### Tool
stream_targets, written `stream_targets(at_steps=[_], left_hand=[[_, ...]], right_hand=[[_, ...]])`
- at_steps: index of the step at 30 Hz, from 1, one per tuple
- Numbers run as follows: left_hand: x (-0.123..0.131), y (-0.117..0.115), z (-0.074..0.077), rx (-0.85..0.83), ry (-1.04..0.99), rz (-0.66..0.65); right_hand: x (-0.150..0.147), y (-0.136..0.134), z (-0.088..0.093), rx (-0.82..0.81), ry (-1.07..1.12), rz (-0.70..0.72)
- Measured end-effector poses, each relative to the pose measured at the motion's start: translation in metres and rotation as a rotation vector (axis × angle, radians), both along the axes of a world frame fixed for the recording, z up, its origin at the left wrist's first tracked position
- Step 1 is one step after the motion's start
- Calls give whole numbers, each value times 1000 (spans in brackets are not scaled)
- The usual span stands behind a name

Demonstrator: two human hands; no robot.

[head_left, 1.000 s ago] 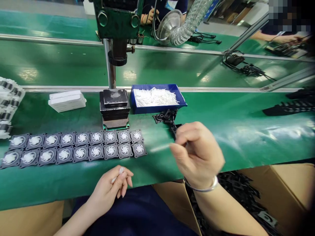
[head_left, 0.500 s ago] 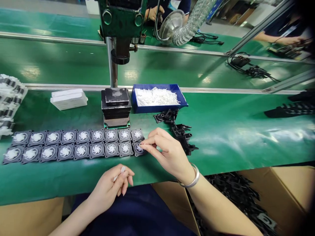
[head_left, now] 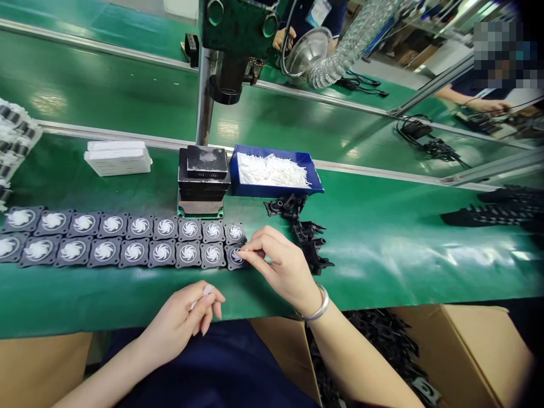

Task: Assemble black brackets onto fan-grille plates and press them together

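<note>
Two rows of square black plates [head_left: 162, 253] with white swirl-shaped centres lie on the green table. Over the last plate [head_left: 235, 258] of the near row, at the right end, my right hand [head_left: 276, 263] pinches with thumb and forefinger; whatever is between the fingertips is too small to name. My left hand [head_left: 191, 317] is curled near the table's front edge, closed on small white pieces [head_left: 207, 290]. Behind the rows stands a blue tray [head_left: 276, 190] full of thin white pieces. Loose black parts [head_left: 312, 232] lie just right of my right hand.
A black block [head_left: 203, 175] sits below a green press head [head_left: 238, 25]. White boxes [head_left: 118, 158] stand at the back left, stacked white-and-black parts [head_left: 15, 141] at far left. Cardboard boxes [head_left: 463, 340] are below the front edge. People work across the table.
The camera view has tilted and shifted slightly. My right hand remains at the last near-row plate, and my left hand still holds the white pieces.
</note>
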State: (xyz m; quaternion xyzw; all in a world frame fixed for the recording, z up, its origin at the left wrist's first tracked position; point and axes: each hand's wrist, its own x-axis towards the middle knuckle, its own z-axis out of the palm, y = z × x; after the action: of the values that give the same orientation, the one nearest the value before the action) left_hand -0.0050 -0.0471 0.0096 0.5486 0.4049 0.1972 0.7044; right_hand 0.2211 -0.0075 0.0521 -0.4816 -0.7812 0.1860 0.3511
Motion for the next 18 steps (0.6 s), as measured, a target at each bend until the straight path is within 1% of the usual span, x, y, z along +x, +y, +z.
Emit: stream_targets(at_steps=[3, 7, 9, 10, 12, 15, 16, 18], left_hand=[[0, 0, 0, -13, 2, 4], [1, 0, -1, -8, 2, -7], [1, 0, 0, -6, 0, -12], [1, 1, 0, -6, 1, -13], [1, 1, 1, -1, 4, -24], [2, 0, 2, 28, 5, -56], [2, 0, 2, 38, 5, -66], [2, 0, 2, 49, 4, -73]], right_hand=[[3, 0, 4, 67, -57, -26], [11, -5, 21, 254, -9, -173], [13, -9, 27, 297, 26, -218], [13, -10, 29, 283, 34, -206], [11, -13, 28, 186, 29, -124], [3, -15, 16, 2, -24, 7], [0, -15, 11, -32, -47, 22], [-4, -13, 2, -48, -83, 12]])
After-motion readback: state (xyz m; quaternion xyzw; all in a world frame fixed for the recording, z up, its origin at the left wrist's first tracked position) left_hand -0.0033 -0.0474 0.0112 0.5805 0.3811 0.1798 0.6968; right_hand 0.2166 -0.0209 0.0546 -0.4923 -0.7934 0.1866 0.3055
